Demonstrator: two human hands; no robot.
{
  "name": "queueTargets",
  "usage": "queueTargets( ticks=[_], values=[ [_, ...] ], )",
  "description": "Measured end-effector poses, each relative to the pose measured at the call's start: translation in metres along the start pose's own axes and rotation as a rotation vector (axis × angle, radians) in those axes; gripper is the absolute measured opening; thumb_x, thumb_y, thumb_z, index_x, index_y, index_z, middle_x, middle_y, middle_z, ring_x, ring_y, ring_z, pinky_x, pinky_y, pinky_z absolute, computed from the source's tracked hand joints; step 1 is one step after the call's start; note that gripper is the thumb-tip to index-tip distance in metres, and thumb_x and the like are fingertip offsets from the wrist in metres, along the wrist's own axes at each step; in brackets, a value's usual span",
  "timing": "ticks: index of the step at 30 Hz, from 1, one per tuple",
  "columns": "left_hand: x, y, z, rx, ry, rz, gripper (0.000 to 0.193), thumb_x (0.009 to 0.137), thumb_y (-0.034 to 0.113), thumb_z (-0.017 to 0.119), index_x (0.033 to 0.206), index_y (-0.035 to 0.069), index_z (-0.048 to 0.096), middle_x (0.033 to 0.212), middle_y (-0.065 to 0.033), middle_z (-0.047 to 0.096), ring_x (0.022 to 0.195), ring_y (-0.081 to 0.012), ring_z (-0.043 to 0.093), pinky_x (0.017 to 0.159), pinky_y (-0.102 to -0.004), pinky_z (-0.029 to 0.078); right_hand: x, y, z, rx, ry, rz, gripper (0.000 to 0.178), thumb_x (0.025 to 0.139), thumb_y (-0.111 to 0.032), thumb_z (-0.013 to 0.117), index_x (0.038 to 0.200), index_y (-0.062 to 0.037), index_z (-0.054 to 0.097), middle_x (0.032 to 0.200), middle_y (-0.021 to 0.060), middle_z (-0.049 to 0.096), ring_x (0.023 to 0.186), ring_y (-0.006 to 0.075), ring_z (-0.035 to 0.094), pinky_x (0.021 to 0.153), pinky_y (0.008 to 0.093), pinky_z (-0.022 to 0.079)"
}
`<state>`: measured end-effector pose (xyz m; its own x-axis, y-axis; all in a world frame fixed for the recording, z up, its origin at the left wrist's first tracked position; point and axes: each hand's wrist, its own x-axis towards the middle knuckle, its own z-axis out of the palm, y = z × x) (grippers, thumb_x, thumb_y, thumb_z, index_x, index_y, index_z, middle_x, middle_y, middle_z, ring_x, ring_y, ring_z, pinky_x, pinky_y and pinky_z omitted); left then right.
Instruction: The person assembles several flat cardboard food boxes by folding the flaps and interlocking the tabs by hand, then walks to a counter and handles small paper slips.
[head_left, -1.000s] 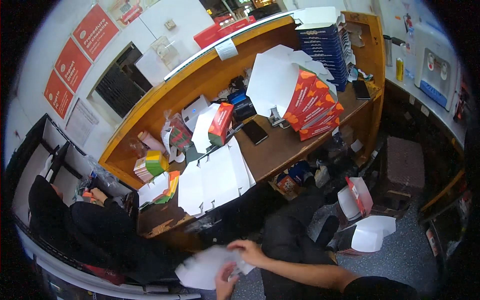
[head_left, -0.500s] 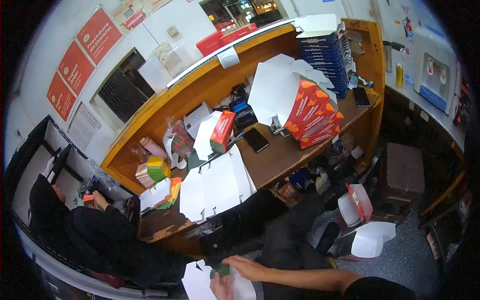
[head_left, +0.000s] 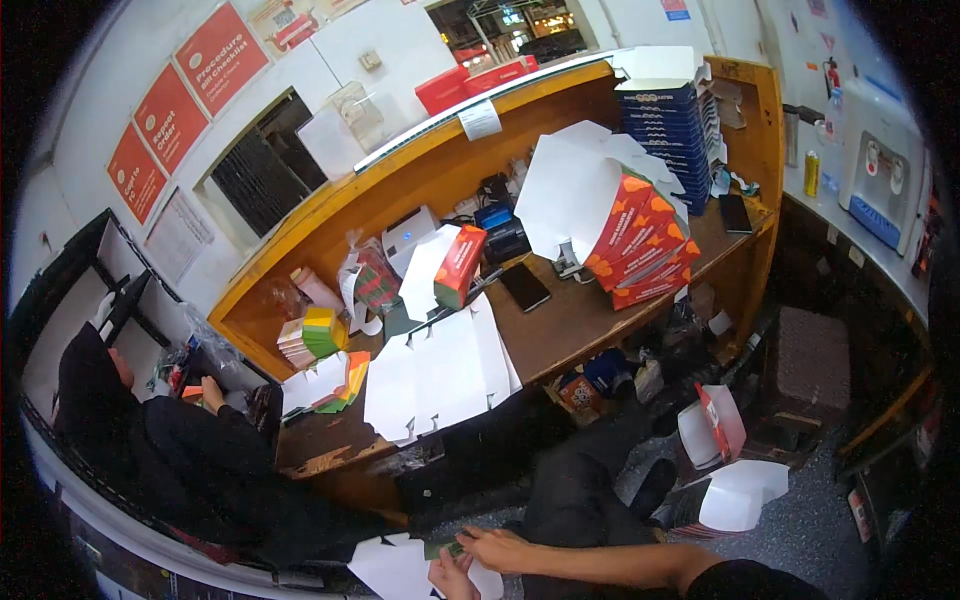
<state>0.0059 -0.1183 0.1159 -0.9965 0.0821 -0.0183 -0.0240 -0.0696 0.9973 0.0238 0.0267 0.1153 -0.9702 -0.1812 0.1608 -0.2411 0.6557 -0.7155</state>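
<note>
A half-folded card carton, white on its inner face with a dark green side panel, lies across my lap at the bottom of the view. My left hand comes up from the lower edge and pinches the carton by its green panel. Reaching in from the right, my right hand is closed on that panel too, fingers beside those of the left. Flat white carton blanks lie stacked on the desk in front of me.
The wooden desk carries red folded cartons, a blue carton stack and a black phone. More white cartons stand on the floor at right. A person in black works at left.
My hands have come closer together on the green panel, and the carton has tilted and shifted slightly left. The whole view has shifted a little.
</note>
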Motion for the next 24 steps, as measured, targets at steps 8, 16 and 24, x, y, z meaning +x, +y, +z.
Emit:
queueTargets(
  ticks=[8,16,24],
  values=[
    [0.000,0.008,-0.018,-0.176,-0.249,-0.295,0.033,0.102,0.031,0.044,0.094,0.006,0.064,0.066,-0.0030,0.059,0.065,-0.0111,0.058,0.058,-0.0258,0.046,0.003,-0.013,-0.033,0.208,-0.192,0.095,0.049,0.092,-0.030,0.054,0.130,0.0009,0.051,0.115,0.0254,0.058,0.098,0.0413,0.061,0.087,0.0458,0.049],
    [-0.001,0.007,-0.083,-0.028,-0.301,-0.489,0.028,0.099,0.026,0.050,0.107,0.002,0.061,0.097,-0.0088,0.066,0.084,-0.0168,0.063,0.073,-0.0297,0.050,0.013,0.006,-0.010,0.499,0.322,0.081,0.036,0.090,-0.020,0.060,0.120,-0.0001,0.056,0.111,0.0231,0.060,0.106,0.0378,0.058,0.088,0.0442,0.046],
    [0.011,0.018,-0.066,0.577,-0.283,0.154,0.022,0.096,0.021,0.058,0.085,0.002,0.063,0.078,-0.0024,0.061,0.071,-0.0095,0.054,0.063,-0.0263,0.044,0.011,0.006,-0.003,0.405,0.263,0.078,0.037,0.087,-0.015,0.064,0.121,-0.0013,0.057,0.103,0.0176,0.053,0.100,0.0356,0.055,0.088,0.0413,0.045]
  ],
)
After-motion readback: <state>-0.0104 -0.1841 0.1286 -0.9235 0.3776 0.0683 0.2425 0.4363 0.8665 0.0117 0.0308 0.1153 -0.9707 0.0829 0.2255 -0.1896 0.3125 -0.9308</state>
